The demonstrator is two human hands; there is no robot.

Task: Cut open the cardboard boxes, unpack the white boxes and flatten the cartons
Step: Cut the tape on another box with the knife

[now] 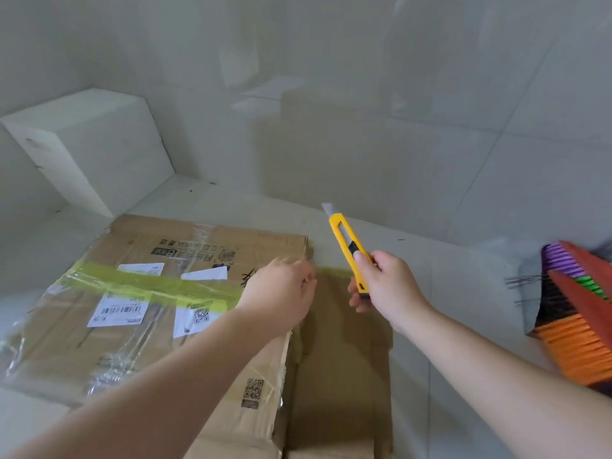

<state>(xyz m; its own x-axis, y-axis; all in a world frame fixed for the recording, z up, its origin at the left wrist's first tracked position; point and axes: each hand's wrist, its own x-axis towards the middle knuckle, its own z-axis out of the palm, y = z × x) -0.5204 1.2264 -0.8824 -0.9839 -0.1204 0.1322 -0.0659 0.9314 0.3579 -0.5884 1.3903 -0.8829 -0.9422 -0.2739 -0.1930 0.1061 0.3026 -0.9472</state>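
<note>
A large brown corrugated cardboard box (185, 313) sits on the pale glossy tiled floor (463, 293), near a tiled wall. Its top is sealed by a band of yellow-green tape (145, 286) running across the flaps, with crinkled clear tape laid over it. Several white paper shipping labels (116, 313) are stuck beside the band; two carry QR codes, and another QR code is printed near the box's front corner. Black printed characters sit near the far edge (upside down from this view and too blurred to read).

The left hand (281, 293) rests on the box's right top edge with fingers curled over it, just where the tape meets the corner. The right hand (384, 286) grips a yellow plastic snap-off utility knife (347, 246) with a black slider, its short steel blade extended and pointing up and away, above the box's right side.

A plain white rectangular box (96, 147) stands in the far left corner. At the right edge lies a stack of ribbed orange, purple and green items (576, 326).
</note>
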